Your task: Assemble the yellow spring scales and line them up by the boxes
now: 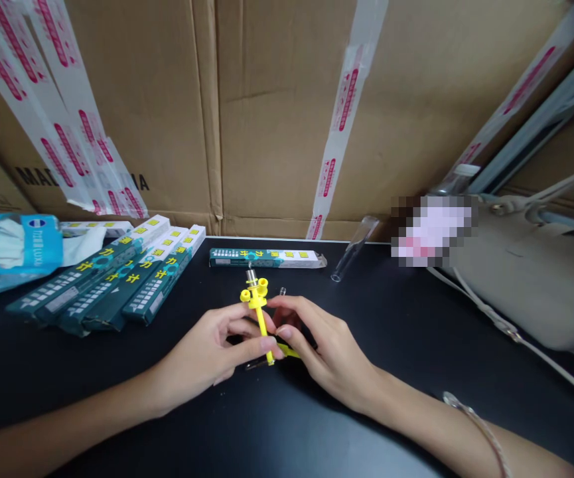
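Note:
Between the thumb and fingers of my left hand is a yellow plastic rod, nearly upright. It has a collar with small round knobs and a metal piece with a hook at the top. My right hand is close against the rod's right side, its thumb and fingers curled together; whatever they pinch is hidden. Under them, another yellow piece shows partly. A small metal coil is visible just above my right fingers. A thin dark piece lies by the rod's lower end, partly covered.
Several green-and-white boxes lie stacked at the left, beside a blue tissue pack. Behind my hands lie another such box and a clear tube. A beige bag stands right. Large cardboard walls the back.

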Demonstrator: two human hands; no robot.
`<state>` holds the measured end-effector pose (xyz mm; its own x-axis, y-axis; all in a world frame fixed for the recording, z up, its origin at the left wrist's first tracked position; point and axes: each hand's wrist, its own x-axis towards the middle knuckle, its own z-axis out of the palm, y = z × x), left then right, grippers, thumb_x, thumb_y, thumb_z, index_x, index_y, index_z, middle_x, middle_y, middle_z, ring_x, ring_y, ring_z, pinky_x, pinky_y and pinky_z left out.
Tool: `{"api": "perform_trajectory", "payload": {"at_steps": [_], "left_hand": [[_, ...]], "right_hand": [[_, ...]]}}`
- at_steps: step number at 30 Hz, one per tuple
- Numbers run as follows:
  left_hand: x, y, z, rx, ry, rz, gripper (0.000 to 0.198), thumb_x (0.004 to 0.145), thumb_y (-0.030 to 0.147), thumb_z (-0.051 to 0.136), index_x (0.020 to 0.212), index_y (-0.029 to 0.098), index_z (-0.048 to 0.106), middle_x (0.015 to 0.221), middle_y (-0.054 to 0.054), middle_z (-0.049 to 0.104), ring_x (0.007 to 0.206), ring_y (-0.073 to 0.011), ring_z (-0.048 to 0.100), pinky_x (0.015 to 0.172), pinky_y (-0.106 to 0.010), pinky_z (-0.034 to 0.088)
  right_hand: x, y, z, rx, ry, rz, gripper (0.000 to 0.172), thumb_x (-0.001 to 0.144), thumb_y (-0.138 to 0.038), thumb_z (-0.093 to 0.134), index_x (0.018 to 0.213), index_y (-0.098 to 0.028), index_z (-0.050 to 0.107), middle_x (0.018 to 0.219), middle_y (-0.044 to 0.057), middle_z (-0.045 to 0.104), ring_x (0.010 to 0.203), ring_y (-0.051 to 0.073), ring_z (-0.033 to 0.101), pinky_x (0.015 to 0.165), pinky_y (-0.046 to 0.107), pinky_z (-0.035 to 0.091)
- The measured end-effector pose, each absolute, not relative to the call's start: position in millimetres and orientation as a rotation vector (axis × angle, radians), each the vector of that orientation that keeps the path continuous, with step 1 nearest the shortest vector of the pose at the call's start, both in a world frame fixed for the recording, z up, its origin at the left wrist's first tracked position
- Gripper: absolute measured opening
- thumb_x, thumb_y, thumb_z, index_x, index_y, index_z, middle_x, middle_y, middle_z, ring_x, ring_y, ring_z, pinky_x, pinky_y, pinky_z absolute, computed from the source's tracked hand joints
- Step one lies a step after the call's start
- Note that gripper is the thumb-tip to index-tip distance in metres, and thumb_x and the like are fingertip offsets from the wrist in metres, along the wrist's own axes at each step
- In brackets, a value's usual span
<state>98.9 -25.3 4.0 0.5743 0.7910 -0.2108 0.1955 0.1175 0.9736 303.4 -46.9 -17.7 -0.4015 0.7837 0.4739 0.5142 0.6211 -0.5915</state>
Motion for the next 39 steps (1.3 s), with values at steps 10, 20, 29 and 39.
{"api": "perform_trajectory", "payload": {"at_steps": [10,20,29,39], "left_hand": [[99,-25,3,1.534,0.819,0.59,0.027,0.083,0.043,0.071,0.091,0.018,0.062,0.075,0.003,0.062,0.067,-0.0114,0.049,0.063,-0.023,0.037],[100,-26,1,1.641,0.869,0.512,0.028,0.089,0.047,0.063,0.095,0.019,0.061,0.077,0.002,0.063,0.074,-0.0145,0.055,0.062,-0.023,0.037],[98,-28,2,1.692,0.878,0.455,0.031,0.087,0.048,0.065,0.092,0.018,0.06,0.078,0.003,0.055,0.064,-0.0102,0.044,0.05,-0.02,0.031],[93,-27,3,1.817,0.941,0.35,0.026,0.082,0.043,0.071,0.095,0.021,0.066,0.07,0.007,0.044,0.053,-0.0071,0.037,0.049,-0.019,0.032]], "right_hand": [[301,-46,-15,-0.947,-2.005,0.636,0.034,0.1,-0.035,0.054,0.13,-0.021,0.054,0.101,0.005,0.07,0.081,0.017,0.064,0.076,0.031,0.055],[298,-42,-20,-0.912,-1.668,1.084,0.05,0.089,-0.037,0.068,0.135,-0.026,0.051,0.103,0.004,0.064,0.08,0.014,0.062,0.072,0.029,0.057],[297,-39,-16,-0.855,-1.534,1.26,0.033,0.08,-0.04,0.078,0.108,-0.025,0.065,0.087,0.001,0.064,0.083,0.017,0.064,0.073,0.03,0.058],[297,-40,-7,-0.867,-1.379,1.239,0.03,0.082,-0.036,0.077,0.107,-0.023,0.066,0.093,0.004,0.069,0.08,0.015,0.065,0.059,0.023,0.056]]}}
